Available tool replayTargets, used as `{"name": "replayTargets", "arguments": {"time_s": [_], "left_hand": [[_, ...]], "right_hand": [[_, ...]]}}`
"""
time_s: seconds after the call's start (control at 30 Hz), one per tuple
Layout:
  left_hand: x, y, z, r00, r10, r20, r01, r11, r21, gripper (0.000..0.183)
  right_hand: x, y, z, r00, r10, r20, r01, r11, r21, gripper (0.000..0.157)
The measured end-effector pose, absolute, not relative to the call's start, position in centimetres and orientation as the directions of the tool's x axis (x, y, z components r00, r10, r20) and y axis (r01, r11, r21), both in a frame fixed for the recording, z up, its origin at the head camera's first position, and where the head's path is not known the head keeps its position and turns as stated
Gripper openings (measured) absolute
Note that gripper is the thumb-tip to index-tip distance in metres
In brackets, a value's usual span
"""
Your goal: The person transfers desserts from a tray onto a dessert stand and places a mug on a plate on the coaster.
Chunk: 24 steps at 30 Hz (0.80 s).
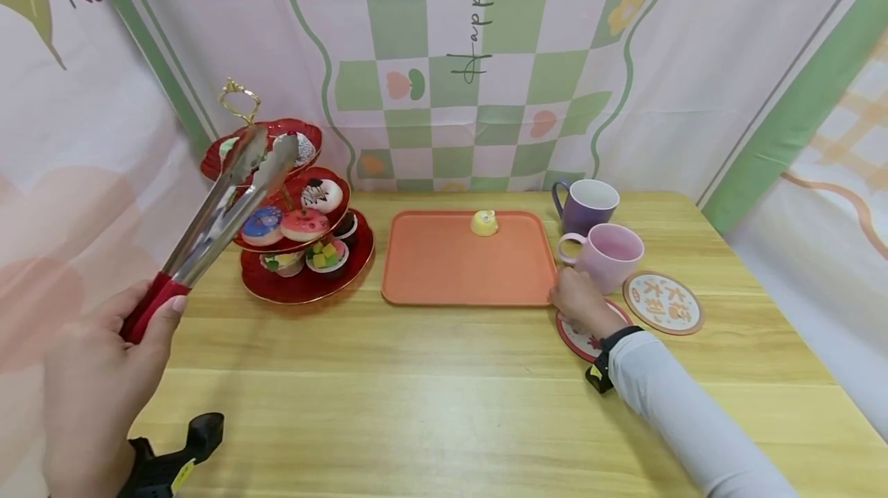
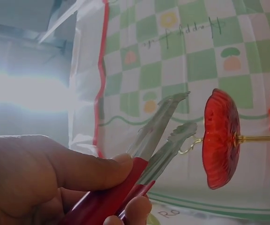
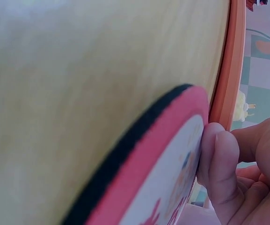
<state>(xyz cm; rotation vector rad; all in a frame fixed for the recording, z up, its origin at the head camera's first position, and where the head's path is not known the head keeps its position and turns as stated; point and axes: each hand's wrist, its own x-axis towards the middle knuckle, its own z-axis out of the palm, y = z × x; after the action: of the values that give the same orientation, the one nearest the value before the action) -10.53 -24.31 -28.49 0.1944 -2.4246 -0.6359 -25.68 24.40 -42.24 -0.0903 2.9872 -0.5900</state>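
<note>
Left hand [image 1: 104,375] holding red-handled tongs [image 1: 229,220] before a three-tiered dessert stand [image 1: 361,251]; right hand [image 1: 586,304] at the near right corner of a coral tray [image 1: 451,267]; yellow cake [image 1: 484,223] on its far side.

Counting outward from the one orange tray [image 1: 458,274], we find one yellow cake [image 1: 484,223] on it. To its right, we number two mugs [image 1: 610,255] and two round coasters [image 1: 664,303]. To its left, we record one pair of tongs [image 1: 225,227] and one stand with three red plates [image 1: 277,294], bearing three cupcakes [image 1: 327,255], three iced rounds [image 1: 305,225] and, the top plate being partly hidden, at least two further sweets [image 1: 304,147].
</note>
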Motion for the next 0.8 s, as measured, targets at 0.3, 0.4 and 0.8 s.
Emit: {"name": "replayTargets", "arguments": {"time_s": [0.3,0.4,0.8], "left_hand": [[-11.6,-22.9,-29.6,-0.748,-0.072,0.66,0.248,0.892,0.378,0.033],[-12.1,-22.4,-29.8,-0.768,-0.045,0.639,0.256,0.892,0.372,0.033],[-13.7,-21.0,-30.6,-0.874,0.0,0.486,0.235,0.876,0.422,0.037]], "right_hand": [[-25.7,24.4,-42.4,-0.993,-0.067,-0.098,-0.025,0.924,-0.38,0.015],[-25.7,24.4,-42.3,-0.994,-0.071,-0.085,-0.035,0.928,-0.371,0.015],[-25.6,24.3,-42.2,-0.994,-0.072,-0.079,-0.038,0.929,-0.368,0.015]]}}
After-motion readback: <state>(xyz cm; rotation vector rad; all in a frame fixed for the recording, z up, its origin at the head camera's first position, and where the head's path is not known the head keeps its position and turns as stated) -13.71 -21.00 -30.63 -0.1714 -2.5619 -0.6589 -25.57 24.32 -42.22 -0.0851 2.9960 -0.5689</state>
